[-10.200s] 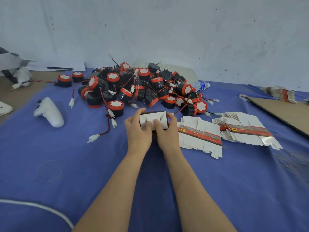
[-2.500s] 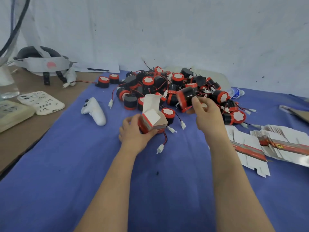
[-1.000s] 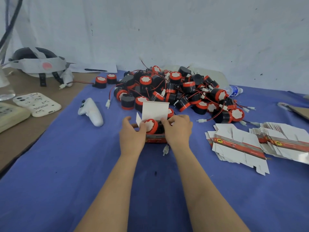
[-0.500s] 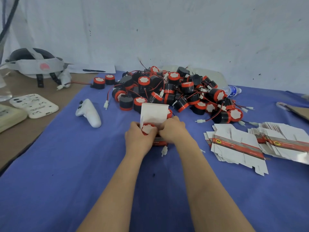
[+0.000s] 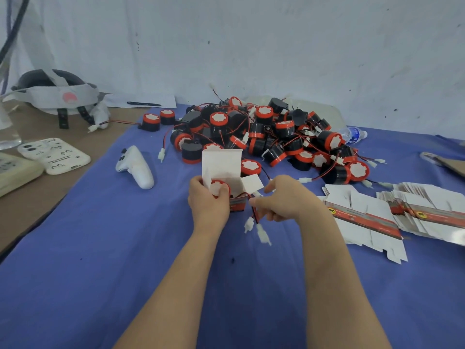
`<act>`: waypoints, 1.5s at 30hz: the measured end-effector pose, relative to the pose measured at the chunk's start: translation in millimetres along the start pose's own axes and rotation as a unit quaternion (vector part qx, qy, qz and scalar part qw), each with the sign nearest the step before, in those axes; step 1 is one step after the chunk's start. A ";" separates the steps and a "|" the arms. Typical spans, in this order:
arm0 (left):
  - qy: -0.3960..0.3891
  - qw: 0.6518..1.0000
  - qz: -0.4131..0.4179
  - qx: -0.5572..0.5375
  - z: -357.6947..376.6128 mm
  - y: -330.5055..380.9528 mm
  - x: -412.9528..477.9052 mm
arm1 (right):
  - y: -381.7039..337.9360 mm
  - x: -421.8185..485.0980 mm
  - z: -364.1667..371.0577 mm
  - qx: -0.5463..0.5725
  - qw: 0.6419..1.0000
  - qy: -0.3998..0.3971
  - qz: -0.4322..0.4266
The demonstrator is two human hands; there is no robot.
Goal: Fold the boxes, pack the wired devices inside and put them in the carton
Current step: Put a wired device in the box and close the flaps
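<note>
A small white box [image 5: 221, 163] with a red band stands open on the blue cloth, its lid flap upright. My left hand [image 5: 207, 205] grips the box and presses on a black-and-red round device [image 5: 218, 188] sitting in its mouth. My right hand [image 5: 284, 200] pinches that device's red-black wire [image 5: 254, 214] beside the box, and two white plugs [image 5: 260, 231] dangle below it. A heap of the same wired devices [image 5: 266, 137] lies just behind. Flat unfolded boxes [image 5: 362, 217] lie in stacks to the right.
A white controller [image 5: 136, 167] lies left of the box. On the bare tabletop at far left are a white phone case [image 5: 54, 156] and a headset [image 5: 55, 96]. A water bottle [image 5: 353, 134] lies behind the heap. A brown cardboard edge [image 5: 450, 166] shows at far right.
Half a second ago both hands pressed the device into the box. My right hand has since come away to the right and taken hold of the wire, which now hangs outside the box.
</note>
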State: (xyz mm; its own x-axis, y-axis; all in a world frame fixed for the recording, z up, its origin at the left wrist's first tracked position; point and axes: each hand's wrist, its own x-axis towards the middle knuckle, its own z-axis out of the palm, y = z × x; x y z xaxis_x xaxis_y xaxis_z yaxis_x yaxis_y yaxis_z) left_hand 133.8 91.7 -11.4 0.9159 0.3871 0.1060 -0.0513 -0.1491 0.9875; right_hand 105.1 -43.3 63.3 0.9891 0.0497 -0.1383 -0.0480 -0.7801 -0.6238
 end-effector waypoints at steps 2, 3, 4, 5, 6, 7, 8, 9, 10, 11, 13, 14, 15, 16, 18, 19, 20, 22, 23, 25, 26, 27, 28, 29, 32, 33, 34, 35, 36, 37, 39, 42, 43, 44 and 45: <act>0.006 1.000 0.001 -0.001 0.4 0.1 0.2 | -2.6 -1.0 0.2 -0.017 1.000 -0.010 -0.005; 0.008 1.000 0.001 0.001 0.5 0.3 0.1 | -4.4 -1.2 0.7 -0.031 0.999 -0.017 -0.006; 0.008 1.000 0.000 0.003 0.4 0.4 0.1 | -6.3 -1.3 1.3 -0.047 0.999 -0.025 -0.006; 0.006 1.000 -0.001 0.006 0.5 0.3 0.0 | -8.6 -1.7 1.5 -0.059 0.998 -0.030 -0.006; 0.004 1.000 -0.003 0.006 0.6 0.4 0.2 | -10.7 -2.0 1.6 -0.069 0.997 -0.030 -0.007; 0.002 1.000 -0.005 0.005 0.8 0.6 0.6 | -12.8 -1.6 1.5 -0.078 0.997 -0.024 -0.011; 0.002 1.000 -0.010 0.003 0.9 0.9 0.9 | -14.7 -1.4 1.5 -0.092 0.996 -0.011 -0.016; 0.001 1.000 -0.015 0.001 0.9 1.3 1.2 | -16.3 -0.6 1.5 -0.109 0.994 0.013 -0.023; 0.000 1.000 -0.019 -0.001 1.0 1.4 1.5 | -17.2 0.3 1.8 -0.129 0.990 0.049 -0.030; -0.003 1.000 -0.021 0.000 1.3 1.2 1.5 | -18.5 1.5 3.0 -0.145 0.985 0.092 -0.034; -0.014 1.000 -0.017 0.008 2.3 1.1 0.0 | -22.1 3.9 9.8 -0.157 0.971 0.174 -0.041; -0.019 1.000 -0.012 0.013 3.0 1.2 -1.0 | -24.3 6.0 15.3 -0.157 0.965 0.204 -0.049; -0.022 1.000 -0.005 0.019 3.4 1.2 -1.8 | -26.2 9.0 22.0 -0.155 0.960 0.225 -0.061; -0.024 0.999 0.001 0.025 3.5 1.3 -2.1 | -27.7 11.7 29.3 -0.148 0.957 0.238 -0.076; -0.027 0.999 0.006 0.032 3.1 1.7 -2.2 | -28.2 15.9 41.2 -0.116 0.958 0.245 -0.096; -0.029 0.999 0.006 0.031 2.5 1.7 -2.2 | -27.0 17.2 44.8 -0.096 0.960 0.244 -0.100; -0.031 0.999 0.005 0.029 2.0 1.6 -2.2 | -25.0 18.0 46.7 -0.072 0.962 0.243 -0.099; -0.034 0.999 0.005 0.030 1.3 1.2 -2.7 | -19.0 18.1 46.4 -0.019 0.967 0.241 -0.084; -0.034 0.999 0.006 0.030 1.1 1.1 -3.0 | -15.6 18.4 45.3 -0.005 0.967 0.242 -0.074; -0.031 0.999 0.005 0.031 1.2 1.0 -3.6 | -10.4 18.4 43.3 -0.006 0.969 0.240 -0.060; -0.030 0.999 0.005 0.031 1.1 1.2 -3.8 | -9.0 18.4 42.7 0.001 0.970 0.237 -0.056; -0.030 0.999 0.005 0.030 1.0 1.4 -4.0 | -8.3 18.7 42.4 0.012 0.972 0.230 -0.053; -0.031 0.999 0.006 0.031 0.8 1.7 -4.2 | -8.1 18.9 41.9 0.020 0.974 0.221 -0.047; -0.032 0.999 0.007 0.032 0.6 1.9 -4.4 | -7.7 19.5 41.0 0.023 0.976 0.213 -0.042; -0.031 0.999 0.013 0.040 0.4 2.5 -4.4 | -6.0 19.8 35.1 0.011 0.979 0.203 -0.022; -0.032 0.999 0.012 0.039 0.6 2.4 -4.1 | -4.3 18.9 32.0 0.018 0.979 0.201 -0.018; -0.033 0.999 0.010 0.038 0.8 2.4 -3.9 | -2.7 17.2 28.9 0.037 0.980 0.197 -0.017; -0.034 0.999 0.007 0.038 0.7 2.2 -3.7 | -0.6 16.0 25.9 0.066 0.979 0.194 -0.018; -0.034 0.999 0.005 0.038 0.9 2.4 -3.6 | 1.3 15.5 23.6 0.093 0.976 0.197 -0.020; -0.033 0.999 0.004 0.039 1.0 2.3 -3.7 | 2.5 16.2 22.5 0.111 0.972 0.204 -0.025; -0.031 0.999 0.005 0.044 0.9 2.8 -3.9 | 2.7 19.3 25.0 0.121 0.962 0.242 -0.045; -0.029 0.998 0.008 0.049 0.9 3.3 -4.2 | -2.5 23.4 35.9 0.089 0.940 0.319 -0.084; -0.028 0.998 0.009 0.049 0.9 3.3 -4.6 | -4.3 24.1 39.9 0.085 0.937 0.326 -0.096; -0.028 0.998 0.010 0.048 0.8 3.4 -5.0 | -5.3 25.0 43.5 0.079 0.937 0.323 -0.104; -0.027 0.998 0.011 0.049 0.6 3.5 -5.5 | -6.0 25.5 46.0 0.067 0.940 0.317 -0.111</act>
State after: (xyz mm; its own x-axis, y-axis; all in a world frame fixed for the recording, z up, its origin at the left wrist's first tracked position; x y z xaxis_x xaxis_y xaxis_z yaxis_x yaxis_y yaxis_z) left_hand 128.9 88.5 -8.5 0.9355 0.3327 0.1187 -0.0353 -0.2462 0.9686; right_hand 124.3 -8.6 28.1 0.8592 -0.2130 0.4652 0.1933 -0.7066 -0.6807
